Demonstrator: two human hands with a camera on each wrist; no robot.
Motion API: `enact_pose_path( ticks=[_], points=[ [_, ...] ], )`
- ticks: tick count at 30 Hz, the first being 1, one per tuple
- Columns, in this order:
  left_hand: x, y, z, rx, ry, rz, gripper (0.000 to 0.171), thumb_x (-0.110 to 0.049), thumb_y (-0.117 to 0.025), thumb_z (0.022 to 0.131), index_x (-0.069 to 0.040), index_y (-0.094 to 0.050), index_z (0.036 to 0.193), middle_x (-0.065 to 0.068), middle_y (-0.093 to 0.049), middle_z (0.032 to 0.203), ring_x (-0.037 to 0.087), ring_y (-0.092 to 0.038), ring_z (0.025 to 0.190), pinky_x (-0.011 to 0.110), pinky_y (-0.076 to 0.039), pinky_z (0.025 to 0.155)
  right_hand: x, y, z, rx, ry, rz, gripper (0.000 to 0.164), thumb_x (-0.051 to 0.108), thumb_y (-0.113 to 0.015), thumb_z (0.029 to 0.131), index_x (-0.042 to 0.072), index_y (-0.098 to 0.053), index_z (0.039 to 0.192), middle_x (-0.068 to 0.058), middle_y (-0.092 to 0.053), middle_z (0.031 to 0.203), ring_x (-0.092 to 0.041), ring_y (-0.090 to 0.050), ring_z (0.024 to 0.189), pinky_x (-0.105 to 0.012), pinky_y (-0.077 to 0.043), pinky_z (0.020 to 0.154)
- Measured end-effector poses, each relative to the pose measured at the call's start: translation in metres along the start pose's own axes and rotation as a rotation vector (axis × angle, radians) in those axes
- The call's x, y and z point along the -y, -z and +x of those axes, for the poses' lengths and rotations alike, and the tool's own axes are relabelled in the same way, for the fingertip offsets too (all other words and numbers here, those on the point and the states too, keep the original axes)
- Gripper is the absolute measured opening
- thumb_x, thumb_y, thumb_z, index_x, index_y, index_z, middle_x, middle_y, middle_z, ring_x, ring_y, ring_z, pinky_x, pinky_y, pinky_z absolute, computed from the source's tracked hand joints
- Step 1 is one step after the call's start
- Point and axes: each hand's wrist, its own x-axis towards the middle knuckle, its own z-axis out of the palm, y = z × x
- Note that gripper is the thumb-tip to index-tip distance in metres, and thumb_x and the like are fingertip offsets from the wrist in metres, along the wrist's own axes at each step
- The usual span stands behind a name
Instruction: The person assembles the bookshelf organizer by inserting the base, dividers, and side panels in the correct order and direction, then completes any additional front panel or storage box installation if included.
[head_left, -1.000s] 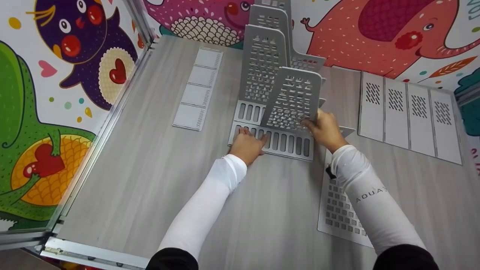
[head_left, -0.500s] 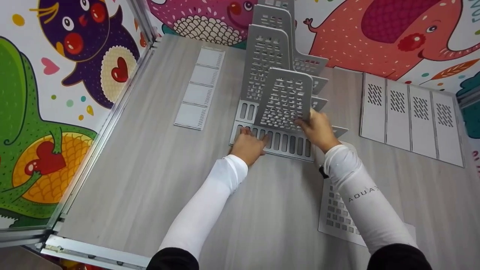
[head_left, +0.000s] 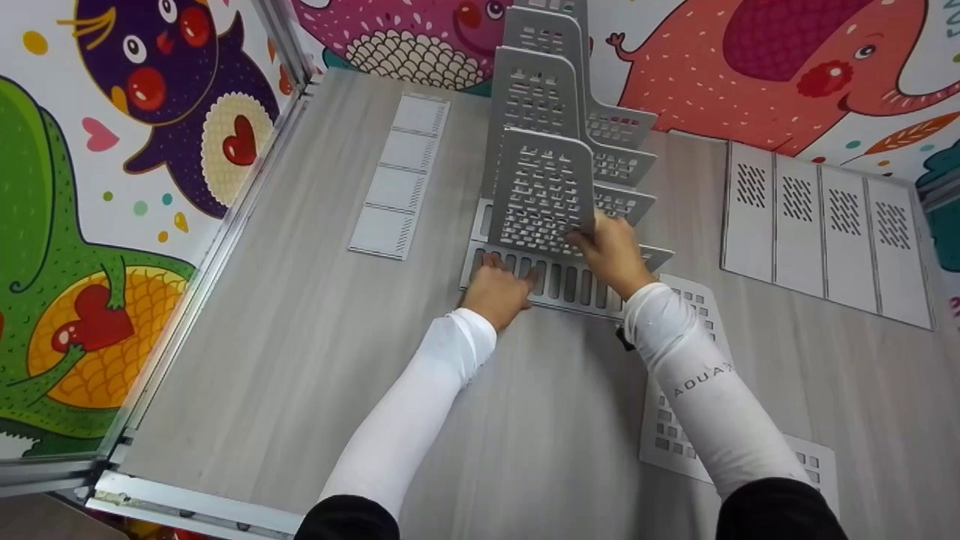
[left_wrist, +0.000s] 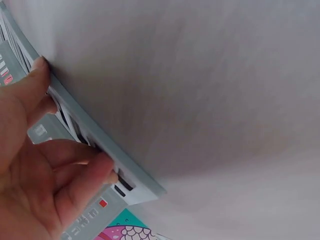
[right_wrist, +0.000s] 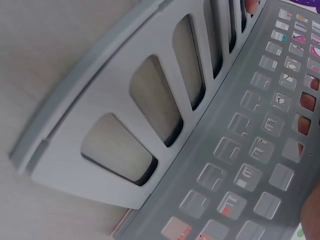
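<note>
A grey file divider [head_left: 517, 240] with rows of small cutouts stands upright over the front of a slotted base [head_left: 467, 271]. My right hand [head_left: 613, 253] grips its right edge, with the thumb on the near face. More dividers of the same shape [head_left: 496, 112] stand in a row behind it. My left hand [head_left: 495, 295] rests on the base's front left, fingers over the slots. In the left wrist view its thumb [left_wrist: 37, 80] lies at the base's front edge. The right wrist view shows the divider's lower edge along the slots, with most of the right hand out of frame.
Perforated plates [head_left: 670, 448] lie on the table at the lower right, partly under my right sleeve. A white sectioned strip [head_left: 386, 225] lies to the left. Louvred white panels [head_left: 844, 255] lie at the right, near the printed wall [head_left: 690, 75]. A metal rail [head_left: 195, 506] borders the front left.
My right hand has moved left with the divider, which now overlaps the dividers behind it more. The left hand has stayed on the base. More of the loose perforated plates shows.
</note>
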Motion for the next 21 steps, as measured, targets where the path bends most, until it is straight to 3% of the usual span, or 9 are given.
enact_pose_path(
  ticks=[4,13,21],
  points=[
    [0.0006,-0.0002,0.0001,-0.007,0.008,-0.012,0.061,-0.050,-0.048,0.090,-0.026,-0.039,0.145,0.020,-0.068,0.112,0.043,-0.053,0.123,0.041,-0.055,0.086,0.0026,-0.0014,0.0023,-0.001,0.006,-0.004,0.026,0.020,-0.070,0.083,0.003,-0.066,0.102,-0.017,-0.073,0.098,-0.036,-0.070,0.091,-0.051,-0.051,0.079],
    [0.0002,-0.0004,-0.0010,0.011,0.005,-0.012,0.061,-0.050,-0.048,0.090,-0.025,-0.039,0.145,0.016,-0.072,0.105,0.043,-0.051,0.125,0.046,-0.042,0.106,0.0049,-0.0056,0.0028,0.001,0.000,-0.002,0.026,0.017,-0.069,0.084,0.003,-0.065,0.106,-0.017,-0.073,0.100,-0.036,-0.070,0.093,-0.050,-0.052,0.080],
    [-0.0003,0.0006,-0.0013,-0.032,-0.003,0.021,0.060,-0.051,-0.049,0.089,-0.027,-0.043,0.143,0.010,-0.074,0.102,0.039,-0.056,0.122,0.045,-0.043,0.105,0.0093,-0.0084,0.0048,-0.013,0.004,0.028,0.025,0.015,-0.069,0.084,0.000,-0.065,0.103,-0.019,-0.073,0.098,-0.036,-0.069,0.094,-0.049,-0.052,0.080]
  ],
)
